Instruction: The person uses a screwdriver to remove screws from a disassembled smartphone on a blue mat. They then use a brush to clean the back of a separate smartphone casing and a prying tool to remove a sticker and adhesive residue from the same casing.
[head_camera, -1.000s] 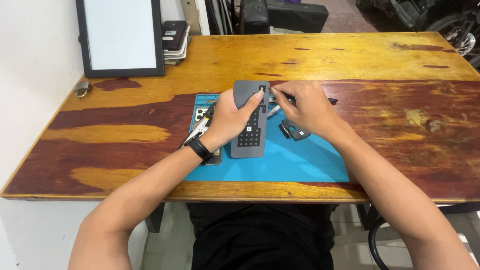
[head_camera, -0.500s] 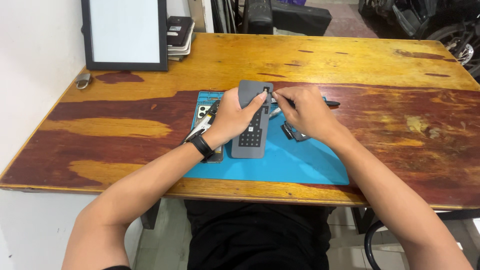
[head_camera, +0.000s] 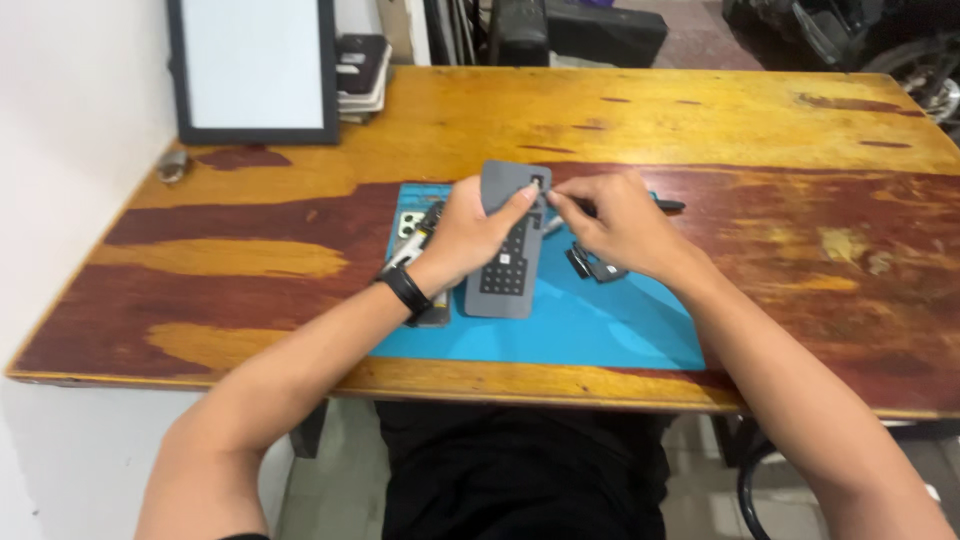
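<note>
A flat grey pad with a grid of small dark squares (head_camera: 507, 262) lies lengthwise on a blue work mat (head_camera: 600, 325). My left hand (head_camera: 465, 235) presses on the pad's left side, thumb tip near its top. A black band circles that wrist. My right hand (head_camera: 620, 225) pinches a thin dark tool (head_camera: 668, 205) and holds its tip at the pad's top edge. A phone with its back up (head_camera: 412, 225) sits partly hidden under my left hand. Small dark parts (head_camera: 592, 268) lie on the mat below my right hand.
The mat rests on a worn wooden table (head_camera: 760, 120). A white board in a black frame (head_camera: 255, 65) leans at the back left, with a stack of dark flat things (head_camera: 362, 65) beside it. A small metal object (head_camera: 172, 165) lies near the left edge.
Both hands stay on the pad and tool with only slight shifts. The view has moved a little.
</note>
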